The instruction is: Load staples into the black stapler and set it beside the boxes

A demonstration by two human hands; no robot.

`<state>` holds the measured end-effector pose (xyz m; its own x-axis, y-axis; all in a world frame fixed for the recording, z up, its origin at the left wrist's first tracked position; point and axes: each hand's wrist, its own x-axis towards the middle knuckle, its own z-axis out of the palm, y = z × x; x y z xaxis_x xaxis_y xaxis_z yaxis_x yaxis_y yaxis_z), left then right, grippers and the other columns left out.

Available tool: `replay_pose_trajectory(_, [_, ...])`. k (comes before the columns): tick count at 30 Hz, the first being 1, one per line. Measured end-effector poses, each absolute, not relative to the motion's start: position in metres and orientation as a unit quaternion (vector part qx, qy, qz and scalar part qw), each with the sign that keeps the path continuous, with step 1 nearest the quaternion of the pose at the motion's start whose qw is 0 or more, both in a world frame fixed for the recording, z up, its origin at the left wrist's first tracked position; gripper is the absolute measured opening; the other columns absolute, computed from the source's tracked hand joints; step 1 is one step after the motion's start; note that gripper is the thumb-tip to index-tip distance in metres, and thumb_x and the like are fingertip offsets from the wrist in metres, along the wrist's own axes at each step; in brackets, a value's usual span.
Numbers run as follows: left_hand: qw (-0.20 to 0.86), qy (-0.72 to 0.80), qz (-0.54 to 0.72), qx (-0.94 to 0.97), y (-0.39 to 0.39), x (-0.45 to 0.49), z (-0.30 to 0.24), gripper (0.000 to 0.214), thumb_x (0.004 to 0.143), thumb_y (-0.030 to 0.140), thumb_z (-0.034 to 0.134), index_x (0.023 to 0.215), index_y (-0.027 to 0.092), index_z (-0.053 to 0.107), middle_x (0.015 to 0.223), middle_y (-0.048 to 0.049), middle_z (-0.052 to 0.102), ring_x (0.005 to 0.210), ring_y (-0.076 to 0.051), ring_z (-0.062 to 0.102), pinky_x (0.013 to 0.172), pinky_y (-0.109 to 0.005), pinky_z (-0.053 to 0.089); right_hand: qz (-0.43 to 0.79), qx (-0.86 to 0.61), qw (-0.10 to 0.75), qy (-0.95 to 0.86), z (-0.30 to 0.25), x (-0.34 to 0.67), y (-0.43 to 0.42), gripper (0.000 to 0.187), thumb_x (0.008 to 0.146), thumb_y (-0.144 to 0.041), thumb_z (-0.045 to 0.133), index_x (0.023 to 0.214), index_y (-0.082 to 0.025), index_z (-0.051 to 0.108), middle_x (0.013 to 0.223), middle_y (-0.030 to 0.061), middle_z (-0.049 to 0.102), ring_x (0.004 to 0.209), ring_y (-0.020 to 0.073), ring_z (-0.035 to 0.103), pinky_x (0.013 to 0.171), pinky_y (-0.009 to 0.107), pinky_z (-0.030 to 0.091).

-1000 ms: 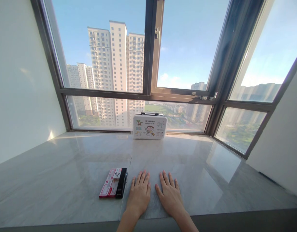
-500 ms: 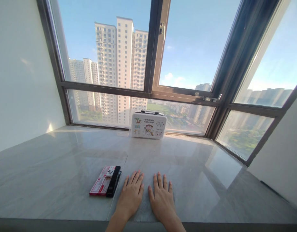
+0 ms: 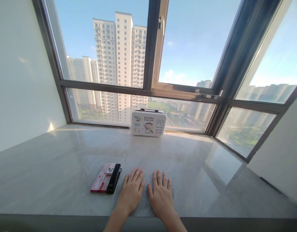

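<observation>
Palm down on the grey marble sill, my left hand lies flat with its fingers stretched out and nothing in it. My right hand rests the same way a short gap to its right, also holding nothing. Just left of my left hand lies a black stapler, apart from the fingers. Against the stapler's left side sit small red-and-white boxes, which look like staple boxes; one has a black staple-like picture on it.
A white case with cartoon prints and a black handle stands upright at the back against the window. Dark window frames run behind the marble sill. White walls close off both sides, and the sill's front edge is near my wrists.
The view has shifted slightly, so most things sit a little higher in the picture. Both hands stay flat on the sill, and the stapler, boxes and case have not moved.
</observation>
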<state>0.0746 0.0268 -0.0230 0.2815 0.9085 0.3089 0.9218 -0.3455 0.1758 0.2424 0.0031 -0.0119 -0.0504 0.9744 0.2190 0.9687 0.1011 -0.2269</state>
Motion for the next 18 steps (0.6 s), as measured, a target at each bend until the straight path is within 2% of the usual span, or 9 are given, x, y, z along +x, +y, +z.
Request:
replay_pose_trajectory(8, [0.019,-0.569,-0.178,-0.803,0.025,0.075,-0.021,0.053,0.101,0.042,0.032,0.153,0.031,0.032,0.161,-0.0009,0.028,0.150,-0.024,0.020,0.121,-0.050,0.019,0.020,-0.682,0.158,-0.714,-0.007,0.239,0.001,0.063,0.099,-0.054,0.028,0.155,-0.024,0.030,0.163,0.0064,0.016,0.151,0.0325,0.005,0.118,0.058,0.003])
replay_pose_trajectory(18, [0.003,-0.575,-0.182,-0.797,0.023,0.074,-0.018,0.053,0.101,0.041,0.029,0.152,0.029,0.035,0.161,-0.0024,0.028,0.149,-0.026,0.021,0.121,-0.053,0.018,0.015,-0.699,0.150,-0.699,-0.014,0.232,0.005,0.063,0.098,-0.054,0.031,0.155,-0.026,0.030,0.163,0.0061,0.017,0.151,0.0312,0.006,0.118,0.056,0.002])
